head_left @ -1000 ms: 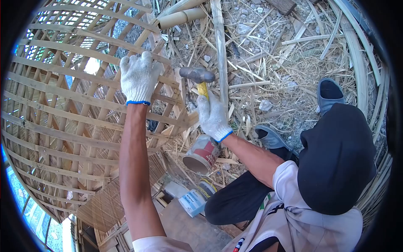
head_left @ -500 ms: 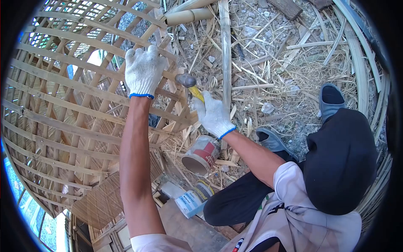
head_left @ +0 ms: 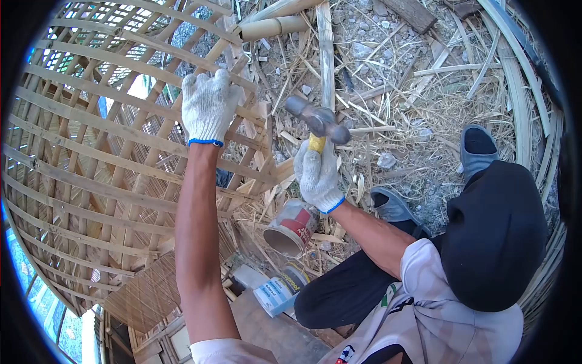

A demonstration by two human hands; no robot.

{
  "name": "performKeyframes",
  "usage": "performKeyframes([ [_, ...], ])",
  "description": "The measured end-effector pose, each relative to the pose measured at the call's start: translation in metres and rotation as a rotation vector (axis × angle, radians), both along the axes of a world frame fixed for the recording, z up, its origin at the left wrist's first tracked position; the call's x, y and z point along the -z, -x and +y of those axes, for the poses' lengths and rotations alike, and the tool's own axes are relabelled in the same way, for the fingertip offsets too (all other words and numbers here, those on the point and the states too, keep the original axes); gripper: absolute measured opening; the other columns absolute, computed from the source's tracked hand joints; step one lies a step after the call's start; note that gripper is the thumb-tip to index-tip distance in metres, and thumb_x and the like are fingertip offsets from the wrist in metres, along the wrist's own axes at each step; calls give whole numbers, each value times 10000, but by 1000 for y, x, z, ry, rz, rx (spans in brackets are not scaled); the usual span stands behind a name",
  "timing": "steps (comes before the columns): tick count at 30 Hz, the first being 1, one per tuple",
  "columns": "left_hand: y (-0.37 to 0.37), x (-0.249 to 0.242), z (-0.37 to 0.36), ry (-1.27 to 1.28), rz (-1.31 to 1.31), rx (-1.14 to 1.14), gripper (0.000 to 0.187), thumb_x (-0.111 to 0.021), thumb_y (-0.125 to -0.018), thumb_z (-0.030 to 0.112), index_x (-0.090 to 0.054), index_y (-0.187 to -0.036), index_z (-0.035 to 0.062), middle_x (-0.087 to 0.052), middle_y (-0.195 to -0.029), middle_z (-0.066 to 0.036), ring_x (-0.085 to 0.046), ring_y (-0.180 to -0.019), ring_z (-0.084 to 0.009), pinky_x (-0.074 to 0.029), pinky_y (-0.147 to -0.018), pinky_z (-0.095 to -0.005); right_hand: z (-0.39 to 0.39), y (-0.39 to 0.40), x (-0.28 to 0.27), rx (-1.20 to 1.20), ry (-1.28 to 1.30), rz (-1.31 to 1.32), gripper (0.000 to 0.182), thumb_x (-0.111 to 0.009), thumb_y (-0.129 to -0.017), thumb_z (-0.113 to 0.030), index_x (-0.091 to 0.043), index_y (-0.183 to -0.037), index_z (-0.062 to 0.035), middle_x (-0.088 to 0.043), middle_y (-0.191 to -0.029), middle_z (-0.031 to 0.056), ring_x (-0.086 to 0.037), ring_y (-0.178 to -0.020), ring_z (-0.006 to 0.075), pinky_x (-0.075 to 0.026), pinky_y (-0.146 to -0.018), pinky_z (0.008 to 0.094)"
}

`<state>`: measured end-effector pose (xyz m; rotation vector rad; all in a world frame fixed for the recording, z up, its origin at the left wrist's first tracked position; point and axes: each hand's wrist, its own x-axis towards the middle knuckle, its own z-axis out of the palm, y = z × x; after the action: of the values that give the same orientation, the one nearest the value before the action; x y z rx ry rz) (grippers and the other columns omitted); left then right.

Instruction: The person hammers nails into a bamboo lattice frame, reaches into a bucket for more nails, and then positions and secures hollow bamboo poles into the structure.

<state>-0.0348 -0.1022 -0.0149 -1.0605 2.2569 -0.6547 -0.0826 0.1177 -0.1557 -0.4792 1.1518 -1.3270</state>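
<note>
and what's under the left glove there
The left hand wears the glove and lies over the bamboo lattice, whose slats show on both sides of it. The stretch directly beneath is covered, so whatever the fingers grip can't be seen.

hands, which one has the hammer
The right hand: its gloved fingers wrap the yellow handle of the hammer. The left hand, gloved too, is over the lattice instead.
</note>
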Motion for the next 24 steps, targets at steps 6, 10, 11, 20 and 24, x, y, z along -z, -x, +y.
performKeyframes([
  [6,-1,4,-9,12,80,75,186,-688,-827,259,-680,-894,85,-691,-794,-137,-662,-896,-300,-417,-1009,-435,-19,10,5,10,-26,52,438,-459,-1082,-417,-592,-1120,-2,-610,-707,149,-633,-663,313,-483,-610,401],
  [10,-12,4,0,15,75,69,183,-682,-821,253,-682,-887,83,-686,-785,-139,-667,-887,-293,-415,-1017,-428,-8,9,-5,-74,-30,12,455,-456,-1083,-362,-577,-1246,45,-659,-790,241,-660,-718,404,-497,-669,466],
  [11,-10,3,-3,37,91,101,183,-680,-821,253,-682,-886,82,-686,-780,-139,-666,-884,-291,-415,-1016,-426,-15,7,-1,-104,14,125,449,-459,-1086,-361,-579,-1237,45,-657,-781,231,-660,-702,379,-497,-666,460],
  [20,-3,-9,-1,-88,53,89,158,-686,-835,233,-660,-874,82,-691,-835,-105,-657,-920,-292,-435,-976,-453,-7,34,14,-295,-174,178,474,-470,-1080,-422,-533,-1243,19,-643,-823,326,-631,-855,552,-478,-723,554],
  [24,8,-39,43,-7,326,77,177,-762,-812,162,-651,-935,99,-697,-1010,-94,-650,-1041,-301,-425,-1070,-494,3,30,43,-347,-204,193,394,-516,-1056,-382,-472,-1226,-29,-648,-923,345,-626,-921,558,-481,-778,580],
])
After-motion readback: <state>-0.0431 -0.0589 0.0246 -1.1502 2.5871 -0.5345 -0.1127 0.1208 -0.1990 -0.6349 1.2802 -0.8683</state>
